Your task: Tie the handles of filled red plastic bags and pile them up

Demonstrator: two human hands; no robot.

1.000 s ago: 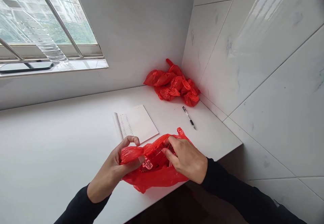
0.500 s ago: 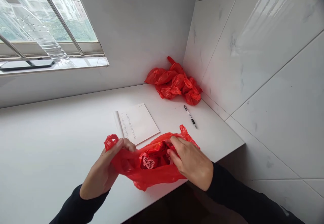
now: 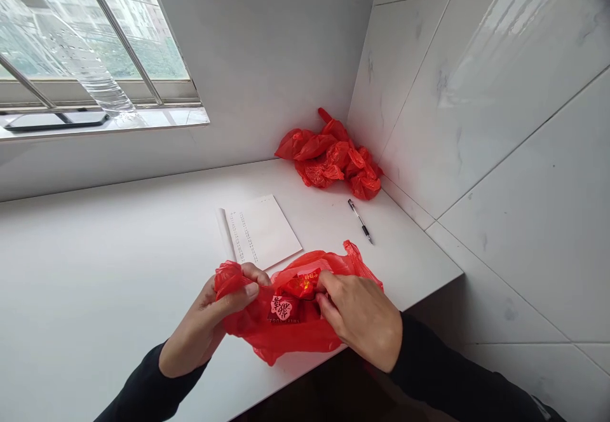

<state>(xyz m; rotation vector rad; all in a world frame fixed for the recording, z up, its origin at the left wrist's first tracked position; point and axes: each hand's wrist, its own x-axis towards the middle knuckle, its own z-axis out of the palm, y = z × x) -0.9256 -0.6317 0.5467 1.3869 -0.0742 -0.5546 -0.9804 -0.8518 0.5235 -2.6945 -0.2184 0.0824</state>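
Observation:
A thin red plastic bag stays spread at the table's front edge between my hands. My left hand is closed round the gathered left side of the bag, thumb on top. Inside the bag's mouth, the fingertips of my right hand pinch at a shiny red candy packet with yellow print. Beside it lies a dark red candy packet bearing a pale flower-shaped label with characters. The lower part of the bag's contents is hidden by the red plastic and my right hand.
Behind the bag lies an open notebook with small writing, and a black-and-clear pen is to its right. Crumpled red plastic bags fill the back corner by the tiled wall. On the windowsill stand a water bottle and a flat dark-edged object.
My left hand has shifted slightly right, its thumb further over the bag. The bag's mouth gapes wider, and more of the yellow-printed packet shows by my right fingertips.

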